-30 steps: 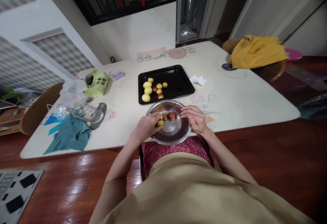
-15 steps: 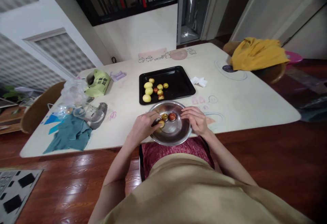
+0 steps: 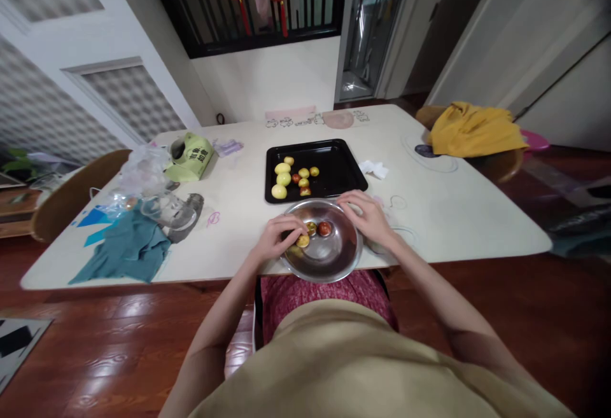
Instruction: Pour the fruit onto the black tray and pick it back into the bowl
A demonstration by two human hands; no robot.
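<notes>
A steel bowl (image 3: pixel 329 265) stands at the table's front edge. In it lie a small yellow round piece (image 3: pixel 302 240), a darker yellow-green one (image 3: pixel 311 228) and a red tomato-like one (image 3: pixel 324 228); their exact kind is unclear. My left hand (image 3: pixel 281 237) reaches over the bowl's left rim, thumb and fingers closed at the small yellow piece. At the upper right rim, my right hand (image 3: pixel 366 215) has its fingers stretched out and holds nothing visible. Beyond the bowl, a black baking tray (image 3: pixel 337 167) carries several yellow round pieces (image 3: pixel 283 179) and a red one (image 3: pixel 296 178).
Crumpled white tissue (image 3: pixel 373 169) lies right of the tray. On the left are a green bag (image 3: pixel 193 157), clear plastic bags (image 3: pixel 143 170), a clear container (image 3: pixel 169 209) and a teal cloth (image 3: pixel 126 246). Yellow fabric (image 3: pixel 477 130) drapes over a chair at the right.
My right hand has shifted up along the bowl's rim. My left hand has drawn slightly back, showing more of the yellow piece. The whole view has tilted upward a little.
</notes>
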